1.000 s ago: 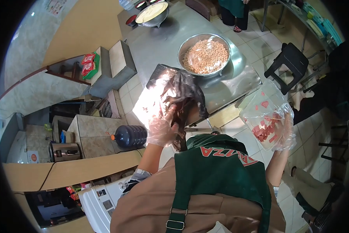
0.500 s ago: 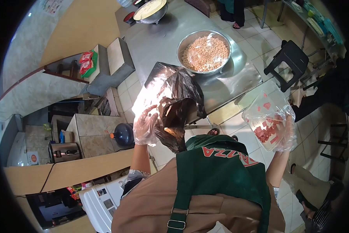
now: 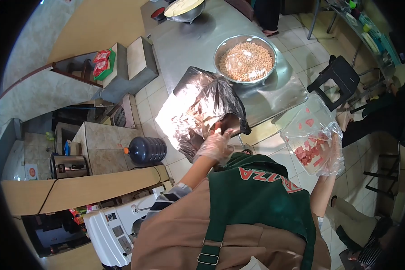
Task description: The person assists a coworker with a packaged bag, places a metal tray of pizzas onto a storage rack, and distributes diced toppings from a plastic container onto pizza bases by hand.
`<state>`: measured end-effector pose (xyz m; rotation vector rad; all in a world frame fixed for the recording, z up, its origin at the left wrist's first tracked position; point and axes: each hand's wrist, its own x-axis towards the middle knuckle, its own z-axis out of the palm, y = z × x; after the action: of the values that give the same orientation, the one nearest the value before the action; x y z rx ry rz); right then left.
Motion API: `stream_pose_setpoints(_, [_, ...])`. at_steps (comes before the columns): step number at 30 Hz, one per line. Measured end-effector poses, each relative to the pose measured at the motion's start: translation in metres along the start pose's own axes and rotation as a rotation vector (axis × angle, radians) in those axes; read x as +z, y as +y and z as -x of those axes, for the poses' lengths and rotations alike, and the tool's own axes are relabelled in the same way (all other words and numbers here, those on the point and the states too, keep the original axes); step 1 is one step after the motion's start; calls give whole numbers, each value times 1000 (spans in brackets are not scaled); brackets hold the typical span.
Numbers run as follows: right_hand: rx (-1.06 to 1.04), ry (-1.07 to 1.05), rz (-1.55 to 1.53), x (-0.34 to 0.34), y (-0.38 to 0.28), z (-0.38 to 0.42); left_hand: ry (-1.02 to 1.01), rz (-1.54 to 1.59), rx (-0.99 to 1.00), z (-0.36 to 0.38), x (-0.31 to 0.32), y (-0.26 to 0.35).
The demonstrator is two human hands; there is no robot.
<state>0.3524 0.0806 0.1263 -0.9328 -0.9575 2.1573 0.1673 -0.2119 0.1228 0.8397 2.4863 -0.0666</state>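
Black bag sits centre frame on the counter edge, left hand clenched on its mouth; right hand grasps a clear bag, right of centre; bowl behind.

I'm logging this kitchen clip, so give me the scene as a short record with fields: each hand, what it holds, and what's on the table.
left hand: gloved left hand, fingers gripping the edge of the black bag
right hand: gloved right hand holding up a clear bag with red pieces inside
black bag: lies on the metal table, hanging over its near edge
on table: large bowl of pale bits, covered in film; second bowl at far end
clothing: green apron
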Motion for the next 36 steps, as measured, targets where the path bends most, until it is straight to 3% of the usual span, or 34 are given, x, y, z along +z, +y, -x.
stream_pose_setpoints(2, [-4,-11,7,2,-1,-1,-194,305,16,-8,-1,7])
stream_pose_setpoints(4, [-9,-9,14,-3,-2,-5,-197,300,108,-12,10,8])
stream_pose_setpoints(6, [-1,-10,1,-14,-1,-10,-63,253,397,3,-17,12])
stream_pose_setpoints(7, [-4,1,-3,-15,-2,-10,24,539,274,4,-18,3])
stream_pose_setpoints(8, [4,2,-20,-14,-3,-10,292,570,349,14,-33,-4])
stream_pose_setpoints(10, [7,15,-41,-14,-3,-7,608,627,-99,35,-62,-2])
stream_pose_setpoints(11, [12,18,-48,-14,-3,-4,778,491,-51,31,-62,-21])
stream_pose_setpoints(12, [17,19,-56,-15,-3,-3,590,518,-249,33,-65,-33])
stream_pose_setpoints(13, [13,28,-62,-16,-1,-2,586,513,-240,9,-10,-100])
stream_pose_setpoints(14, [10,35,-58,-18,1,-3,694,-26,40,-27,42,-154])
stream_pose_setpoints(16, [6,55,-65,-18,4,-6,516,-250,-313,-26,25,-122])
stream_pose_setpoints(23, [-39,69,-97,-17,8,-6,508,-662,20,-38,2,-134])
stream_pose_setpoints(36, [-77,153,-103,-28,20,1,502,-694,166,-89,6,-209])
